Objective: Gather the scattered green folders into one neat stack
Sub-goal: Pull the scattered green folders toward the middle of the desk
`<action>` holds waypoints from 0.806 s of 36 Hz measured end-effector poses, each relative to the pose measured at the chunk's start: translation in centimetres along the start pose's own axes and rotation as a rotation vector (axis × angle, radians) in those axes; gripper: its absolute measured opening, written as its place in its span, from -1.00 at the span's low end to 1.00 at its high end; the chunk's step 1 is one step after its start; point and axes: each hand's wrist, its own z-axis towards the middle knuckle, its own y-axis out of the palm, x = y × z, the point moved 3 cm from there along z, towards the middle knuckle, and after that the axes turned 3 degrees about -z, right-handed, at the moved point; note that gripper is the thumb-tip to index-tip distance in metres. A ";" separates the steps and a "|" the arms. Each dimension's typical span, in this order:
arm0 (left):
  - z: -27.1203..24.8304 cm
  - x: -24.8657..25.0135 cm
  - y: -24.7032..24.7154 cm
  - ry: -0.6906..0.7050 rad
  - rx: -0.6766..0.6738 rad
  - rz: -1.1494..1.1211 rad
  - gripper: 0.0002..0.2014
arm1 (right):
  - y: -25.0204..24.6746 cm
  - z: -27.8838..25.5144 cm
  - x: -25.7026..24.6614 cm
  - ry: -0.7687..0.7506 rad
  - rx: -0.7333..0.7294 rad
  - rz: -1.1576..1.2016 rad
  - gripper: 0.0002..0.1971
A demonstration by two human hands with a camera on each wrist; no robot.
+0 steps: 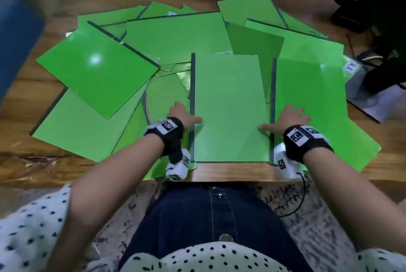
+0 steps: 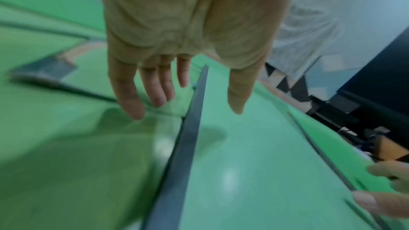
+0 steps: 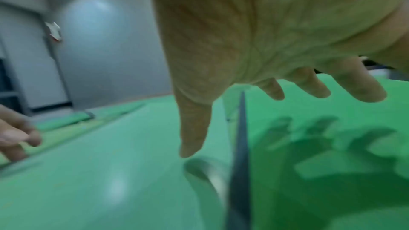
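Head view shows the wooden worktop (image 1: 230,173) carrying a wide fan of green folders (image 1: 175,36), overlapping at many angles from 9 o'clock round to 3 o'clock. At the near middle lies the centre folder (image 1: 230,104), on top of its neighbours, its long axis running from 6 o'clock to 12 o'clock, square to the worktop's near edge. Its dark spine (image 1: 193,96) sits along the 9 o'clock side, so its open edge faces 3 o'clock. Just beside it at 3 o'clock lies a second folder (image 1: 312,100), with its own dark spine next to the centre folder's open edge and nearly parallel to it.

Both hands bracket the centre folder's near half. The left hand (image 1: 182,113) straddles the spine, thumb over the cover, fingers on the 9 o'clock side; its grip is wide, fingers straight and holding nothing. The right hand (image 1: 290,118) straddles the 3 o'clock edge, thumb on the cover and fingers spread flat over the second folder, grip equally wide. Each hand is about equally near, so I judge the centre folder as the base of the stack, to be squared or closed on from both sides.
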 end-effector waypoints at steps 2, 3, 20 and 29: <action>0.0 -0.3 0.9 -0.096 0.057 -0.021 -0.01 | 0.9 -0.3 0.7 0.095 -0.099 -0.007 0.32; -0.3 -0.2 1.5 -0.114 0.061 -0.019 0.01 | 1.6 -0.2 0.9 0.111 -0.131 -0.012 0.34; -0.6 4.7 -0.7 0.036 0.074 0.046 -0.55 | 2.2 -0.4 1.5 -0.005 -0.154 -0.060 0.11; -0.3 3.7 -5.4 -0.018 0.121 0.002 -0.55 | 0.6 -2.0 -0.1 -0.152 -0.034 0.042 -0.33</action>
